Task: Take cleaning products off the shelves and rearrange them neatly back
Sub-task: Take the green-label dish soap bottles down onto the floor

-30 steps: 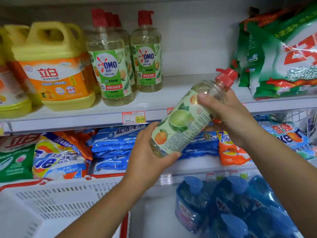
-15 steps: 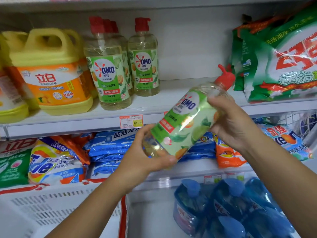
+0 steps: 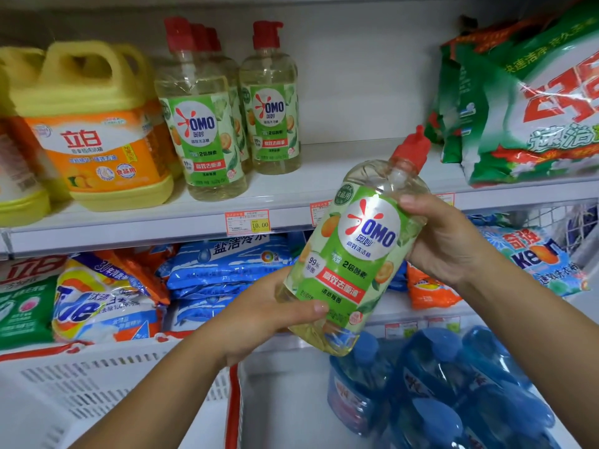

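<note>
**Item 1.** OMO bottle (image 3: pixel 353 254): clear, pale yellow liquid, green label, red cap (image 3: pixel 411 147). Location: in the air in front of the upper shelf (image 3: pixel 129 223), held by 2 hands. It is tilted, cap up and to the right, label facing the camera.

**Item 2.** Left hand (image 3: pixel 259 322): grips the bottle's lower end from the left. The thumb lies across the foot of the label. The other fingers wrap behind the bottle (hidden, so their spread cannot be told).

**Item 3.** Right hand (image 3: pixel 444 241): grips the bottle's upper right side. The thumb presses on the shoulder at the label's top edge, and the other fingers curl round the back, out of sight.

**Item 4.** Upper shelf stock:
- Left: yellow jugs (image 3: pixel 97 140) with orange labels.
- Centre: matching shelf bottles, upright. There is a front one (image 3: pixel 201 137) with more red caps lined up behind it, and 1 more (image 3: pixel 270 124) just to its right.
- Right: green-and-white bags (image 3: pixel 534 108), stacked.
- Shelf edge: price tag (image 3: pixel 248 222) reading 10.00.

**Item 5.** Middle shelf, left to right: Tide bag (image 3: pixel 97 303), blue bags (image 3: pixel 227 264), orange bag (image 3: pixel 428 293), Keon bag (image 3: pixel 534 254).

**Item 6.** Lowest level: blue bottles (image 3: pixel 453 384) at right, and a white basket (image 3: pixel 97 384) with red trim at left.
</note>
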`<state>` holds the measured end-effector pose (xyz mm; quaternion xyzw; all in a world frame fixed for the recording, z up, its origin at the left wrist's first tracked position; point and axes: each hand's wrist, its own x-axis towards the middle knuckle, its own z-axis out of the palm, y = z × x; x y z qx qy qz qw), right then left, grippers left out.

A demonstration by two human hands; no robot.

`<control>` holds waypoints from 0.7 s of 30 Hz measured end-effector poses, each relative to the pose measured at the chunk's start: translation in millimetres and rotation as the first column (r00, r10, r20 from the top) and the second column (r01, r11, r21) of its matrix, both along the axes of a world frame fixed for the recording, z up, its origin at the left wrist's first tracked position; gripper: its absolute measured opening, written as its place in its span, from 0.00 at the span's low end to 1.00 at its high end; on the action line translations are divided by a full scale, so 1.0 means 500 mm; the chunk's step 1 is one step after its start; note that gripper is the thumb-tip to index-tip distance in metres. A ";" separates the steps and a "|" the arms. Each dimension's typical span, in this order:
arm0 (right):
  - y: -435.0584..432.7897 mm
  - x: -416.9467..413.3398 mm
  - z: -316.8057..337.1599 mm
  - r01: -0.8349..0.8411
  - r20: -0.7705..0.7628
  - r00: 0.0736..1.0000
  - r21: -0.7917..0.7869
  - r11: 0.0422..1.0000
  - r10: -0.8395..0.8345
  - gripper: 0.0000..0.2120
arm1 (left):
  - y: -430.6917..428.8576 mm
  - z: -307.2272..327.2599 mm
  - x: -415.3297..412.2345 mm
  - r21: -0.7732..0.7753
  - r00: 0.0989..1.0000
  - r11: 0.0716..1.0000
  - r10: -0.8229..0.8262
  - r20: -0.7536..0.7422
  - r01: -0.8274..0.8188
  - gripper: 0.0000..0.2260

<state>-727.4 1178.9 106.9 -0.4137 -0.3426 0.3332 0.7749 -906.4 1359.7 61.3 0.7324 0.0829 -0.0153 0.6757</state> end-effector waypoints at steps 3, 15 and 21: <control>0.003 -0.003 0.000 -0.016 -0.007 1.000 -0.009 1.000 0.016 0.20 | 0.007 -0.001 -0.003 0.022 1.000 1.000 0.003 0.012 -0.003 0.25; -0.011 -0.003 0.028 0.164 0.255 0.964 -0.364 0.917 -0.072 0.41 | 0.002 -0.019 -0.003 0.040 0.999 0.999 0.005 0.040 -0.007 0.23; 0.010 -0.077 0.022 0.318 0.441 0.894 -0.496 0.808 -0.080 0.35 | 0.040 -0.070 -0.031 0.580 0.994 0.808 -0.086 -0.061 0.105 0.28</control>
